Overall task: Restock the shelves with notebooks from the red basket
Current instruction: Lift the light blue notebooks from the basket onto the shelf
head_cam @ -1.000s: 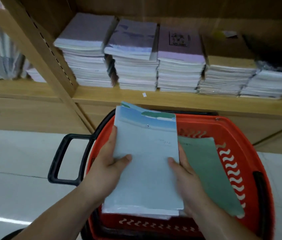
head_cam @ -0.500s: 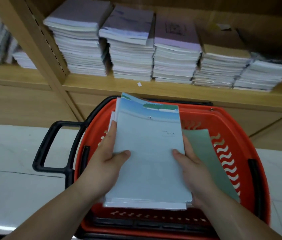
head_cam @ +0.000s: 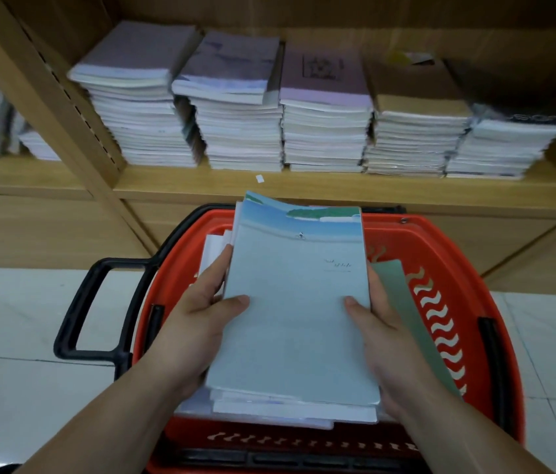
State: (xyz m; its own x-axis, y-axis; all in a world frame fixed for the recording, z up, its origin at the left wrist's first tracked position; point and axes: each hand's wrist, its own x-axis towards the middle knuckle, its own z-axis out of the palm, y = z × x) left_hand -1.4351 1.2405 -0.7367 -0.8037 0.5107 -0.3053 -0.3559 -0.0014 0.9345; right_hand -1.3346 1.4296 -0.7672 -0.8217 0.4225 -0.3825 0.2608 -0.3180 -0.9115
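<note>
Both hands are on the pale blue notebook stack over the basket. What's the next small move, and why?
Probably lift the notebook stack clear of the red basket and forward toward the shelf. The left hand and right hand each grip a side, thumbs on top, so the hold looks secure, and the stack is over the basket, short of the shelf.

Basket [head_cam: 440, 234] on floor [head_cam: 13, 319], in front of shelf [head_cam: 304, 191]. Handle [head_cam: 75, 319] juts out to basket's left. Bundle of notebooks [head_cam: 297, 319] above basket, between left grip [head_cam: 198, 323] on its left edge and right grip [head_cam: 382, 340] on its right, thumbs on top. Single notebook [head_cam: 403, 302] leans inside basket, just right of bundle. Five stacks [head_cam: 324, 131] side by side on shelf behind.
</note>
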